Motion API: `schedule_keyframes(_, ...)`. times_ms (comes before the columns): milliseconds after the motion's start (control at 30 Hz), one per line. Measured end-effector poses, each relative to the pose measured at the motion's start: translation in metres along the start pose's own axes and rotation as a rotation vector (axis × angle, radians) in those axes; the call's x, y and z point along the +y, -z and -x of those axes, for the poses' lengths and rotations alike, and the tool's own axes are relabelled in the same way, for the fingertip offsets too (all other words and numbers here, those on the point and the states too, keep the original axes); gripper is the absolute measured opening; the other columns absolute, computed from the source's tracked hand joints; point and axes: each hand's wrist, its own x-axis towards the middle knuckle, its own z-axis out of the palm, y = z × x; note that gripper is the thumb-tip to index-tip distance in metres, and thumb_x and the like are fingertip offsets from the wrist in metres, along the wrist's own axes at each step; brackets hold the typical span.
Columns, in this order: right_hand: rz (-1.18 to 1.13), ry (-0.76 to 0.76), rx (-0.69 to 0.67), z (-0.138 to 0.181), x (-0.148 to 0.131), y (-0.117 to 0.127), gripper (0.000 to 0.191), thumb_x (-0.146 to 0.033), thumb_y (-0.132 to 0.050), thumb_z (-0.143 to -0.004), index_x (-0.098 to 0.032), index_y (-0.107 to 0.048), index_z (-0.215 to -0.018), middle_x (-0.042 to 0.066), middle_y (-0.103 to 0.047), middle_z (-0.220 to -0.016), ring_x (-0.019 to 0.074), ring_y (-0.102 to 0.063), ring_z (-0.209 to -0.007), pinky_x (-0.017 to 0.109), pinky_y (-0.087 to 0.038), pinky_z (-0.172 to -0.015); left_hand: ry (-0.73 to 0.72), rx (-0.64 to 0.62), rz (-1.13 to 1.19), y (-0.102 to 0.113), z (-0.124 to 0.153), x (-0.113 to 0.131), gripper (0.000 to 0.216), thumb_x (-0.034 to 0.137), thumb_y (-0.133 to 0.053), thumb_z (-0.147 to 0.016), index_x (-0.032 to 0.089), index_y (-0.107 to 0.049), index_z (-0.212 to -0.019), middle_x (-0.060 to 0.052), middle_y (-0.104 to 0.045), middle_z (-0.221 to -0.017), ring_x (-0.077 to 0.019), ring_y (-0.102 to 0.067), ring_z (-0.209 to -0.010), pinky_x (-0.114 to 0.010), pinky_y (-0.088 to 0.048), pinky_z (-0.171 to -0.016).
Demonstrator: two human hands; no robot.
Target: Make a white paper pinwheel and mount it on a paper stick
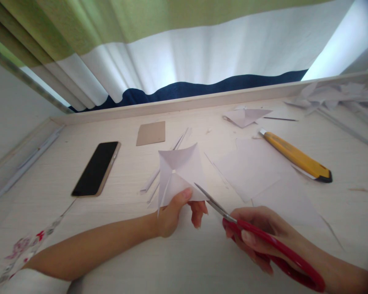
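A white square of paper (pixel 184 167), slit from its corners toward the middle, is pinched in my left hand (pixel 178 206) above the table. The thumb lies on top of the sheet, with the fingers underneath. My right hand (pixel 257 228) is closed on red-handled scissors (pixel 272 241). Their metal blades point up and left, and the tips reach the right side of the paper. Below the held sheet lie narrow folded paper strips (pixel 151 179). Flat white sheets (pixel 251 167) rest just beyond my right hand.
A yellow utility knife (pixel 294 155) lies at right, near a folded paper piece (pixel 245 117). At left are a phone (pixel 96 169) and a brown card square (pixel 151 133). Paper pinwheels (pixel 331 98) sit at the far right corner. A raised ledge (pixel 187 105) and curtain (pixel 187 53) border the back.
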Motion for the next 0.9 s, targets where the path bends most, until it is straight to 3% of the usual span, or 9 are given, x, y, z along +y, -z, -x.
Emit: schedule_keyframes(900, 0.025, -0.033, 0.013, 0.0054, -0.0025, -0.0009, 0.037, -0.049, -0.058, -0.070, -0.013, -0.052, -0.074, -0.008, -0.038, -0.046, 0.0005, -0.031, -0.034, 0.013, -0.024, -0.032, -0.013, -0.030, 0.018, 0.0037, 0.0032, -0.0052, 0.053, 0.044, -0.027, -0.083, 0.014, -0.053, -0.048, -0.002, -0.051, -0.043, -0.0119, -0.049, -0.047, -0.024, -0.039, -0.058)
